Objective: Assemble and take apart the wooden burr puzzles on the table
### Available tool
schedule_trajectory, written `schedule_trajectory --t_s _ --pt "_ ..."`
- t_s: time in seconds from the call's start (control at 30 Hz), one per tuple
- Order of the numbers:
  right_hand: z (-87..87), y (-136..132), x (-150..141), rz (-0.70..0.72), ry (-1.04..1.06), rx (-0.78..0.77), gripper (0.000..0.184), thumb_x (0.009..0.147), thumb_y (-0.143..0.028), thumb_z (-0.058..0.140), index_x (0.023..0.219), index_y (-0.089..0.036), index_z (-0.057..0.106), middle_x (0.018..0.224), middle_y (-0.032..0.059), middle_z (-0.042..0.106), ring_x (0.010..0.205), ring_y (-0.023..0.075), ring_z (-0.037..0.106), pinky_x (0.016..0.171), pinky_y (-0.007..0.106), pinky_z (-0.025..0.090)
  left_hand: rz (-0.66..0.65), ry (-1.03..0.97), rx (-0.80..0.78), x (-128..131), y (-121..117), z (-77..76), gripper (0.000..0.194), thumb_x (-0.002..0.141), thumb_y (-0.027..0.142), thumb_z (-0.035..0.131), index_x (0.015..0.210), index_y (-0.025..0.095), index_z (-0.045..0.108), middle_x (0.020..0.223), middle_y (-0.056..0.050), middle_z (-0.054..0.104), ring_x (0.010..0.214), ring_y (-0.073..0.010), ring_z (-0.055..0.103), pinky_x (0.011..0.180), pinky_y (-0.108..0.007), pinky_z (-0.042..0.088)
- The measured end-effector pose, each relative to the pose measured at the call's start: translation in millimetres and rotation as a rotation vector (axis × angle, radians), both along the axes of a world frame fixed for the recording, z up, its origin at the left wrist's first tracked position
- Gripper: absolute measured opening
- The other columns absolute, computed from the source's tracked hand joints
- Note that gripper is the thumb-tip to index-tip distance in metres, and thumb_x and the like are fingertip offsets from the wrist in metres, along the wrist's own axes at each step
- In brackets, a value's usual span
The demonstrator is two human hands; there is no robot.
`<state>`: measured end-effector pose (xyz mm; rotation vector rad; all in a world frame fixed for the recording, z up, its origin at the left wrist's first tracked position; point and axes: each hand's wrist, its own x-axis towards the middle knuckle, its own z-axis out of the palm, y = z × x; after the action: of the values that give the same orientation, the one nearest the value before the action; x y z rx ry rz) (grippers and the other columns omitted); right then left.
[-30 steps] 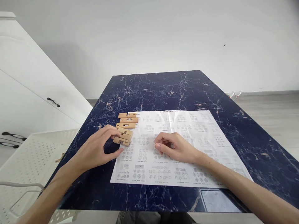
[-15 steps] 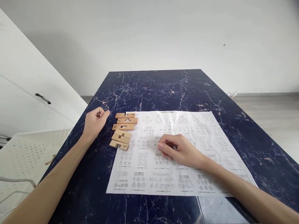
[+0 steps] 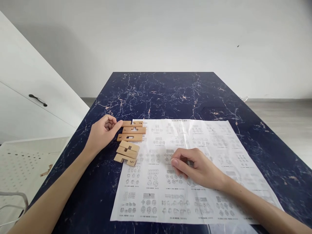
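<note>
Left grip [image 3: 118, 124] at one slat [image 3: 126, 123], five others [image 3: 128, 152], one sheet [image 3: 163, 185]

Soft daylight — fine print blurred

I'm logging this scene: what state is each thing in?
Left hand: fingers curled, thumb at the topmost darker piece
Right hand: fingers loosely curled, over the sheet
Printed sheet: unfolded, creased
Darker wooden pieces: lying flat, in a column
Paler wooden pieces: lying close together, askew
Cabinet front: shut
White basket: partly hidden, wooden piece inside
</note>
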<state>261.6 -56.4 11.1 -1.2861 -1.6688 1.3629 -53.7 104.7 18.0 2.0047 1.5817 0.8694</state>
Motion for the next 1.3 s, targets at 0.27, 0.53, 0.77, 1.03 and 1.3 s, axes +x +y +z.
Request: schedule_trajectory --t_s 0.27,0.53,0.77,1.03,1.3 --pt "0.5 1 0 0.007 0.005 0.020 0.033 0.108 -0.044 0.055 0.085 -0.022 0.065 0.068 0.0004 0.068 0.053 0.0124 0.053 0.051 0.028 0.041 -0.120 0.275 0.257 5 -2 -4.6 0.033 0.106 0.051 0.054 0.114 0.021 0.062 0.112 -0.009 0.064 0.095 -0.0241 0.065 0.089 -0.039 0.056" --pt "-0.2 1 0 0.007 0.005 0.025 0.031 0.108 -0.041 0.056 0.086 -0.022 0.066 0.069 0.0006 0.069 0.054 0.0121 0.054 0.050 0.028 0.041 -0.303 0.307 0.201 4 0 -6.4 0.046 0.111 0.055 0.044 0.136 0.022 0.062 0.141 -0.012 0.069 0.137 -0.0334 0.059 0.123 -0.052 0.043" --pt "-0.9 1 -1 0.005 0.006 0.024 0.031 0.108 -0.041 0.057 0.086 -0.021 0.065 0.068 0.0001 0.069 0.054 0.0115 0.054 0.051 0.027 0.042 -0.339 0.316 0.138 5 -3 -5.5 0.050 0.112 0.058 0.040 0.135 0.019 0.062 0.138 -0.013 0.070 0.130 -0.0323 0.064 0.119 -0.050 0.046" --pt "1.1 2 -3 0.006 -0.007 0.021 0.031 0.109 -0.039 0.055 0.085 -0.021 0.064 0.069 0.0002 0.069 0.054 0.0115 0.054 0.052 0.027 0.041 -0.354 0.303 0.190 4 -1 -11.5 0.044 0.113 0.053 0.040 0.132 0.020 0.061 0.137 -0.013 0.069 0.132 -0.0322 0.062 0.119 -0.051 0.047" --pt "0.6 2 -3 0.007 -0.038 0.020 0.030 0.109 -0.039 0.055 0.087 -0.021 0.065 0.069 -0.0006 0.067 0.054 0.0113 0.053 0.052 0.027 0.041 -0.375 0.300 0.288 4 -2 -10.0 0.035 0.114 0.047 0.043 0.130 0.022 0.061 0.134 -0.012 0.069 0.129 -0.0310 0.063 0.117 -0.051 0.049"
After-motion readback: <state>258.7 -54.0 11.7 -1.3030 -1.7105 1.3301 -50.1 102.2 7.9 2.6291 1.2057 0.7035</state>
